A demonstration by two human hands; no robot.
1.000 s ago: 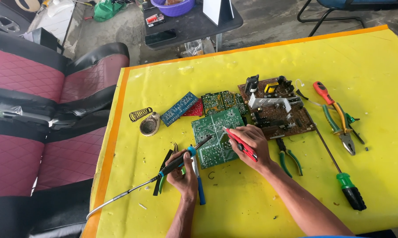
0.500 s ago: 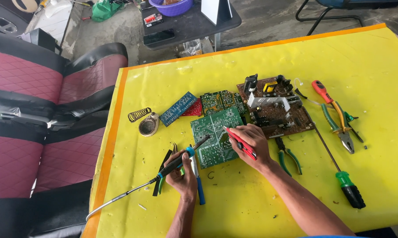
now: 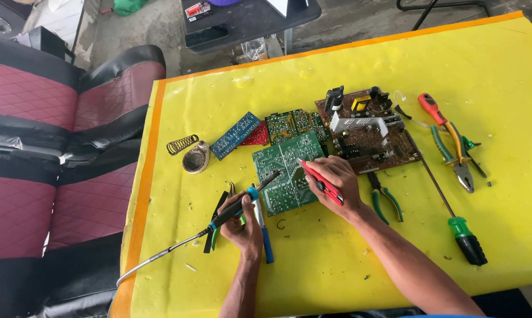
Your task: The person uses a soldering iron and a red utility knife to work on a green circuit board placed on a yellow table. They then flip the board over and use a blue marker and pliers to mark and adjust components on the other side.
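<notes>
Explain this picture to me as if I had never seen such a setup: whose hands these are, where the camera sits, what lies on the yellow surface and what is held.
There is no machine here: a person works with two bare hands, filmed by a camera worn on their head that looks down at a yellow table.

The left hand holds a soldering iron; its tip points at a green circuit board and its cord trails off to the lower left. The right hand rests on that board and holds a slim red tool.

Around them lie more boards, among them a brown board crowded with parts, a blue board, a small round tin beside a wire spring, green-handled pliers, larger pliers and a green-handled screwdriver. Red padded seats stand to the left.
</notes>
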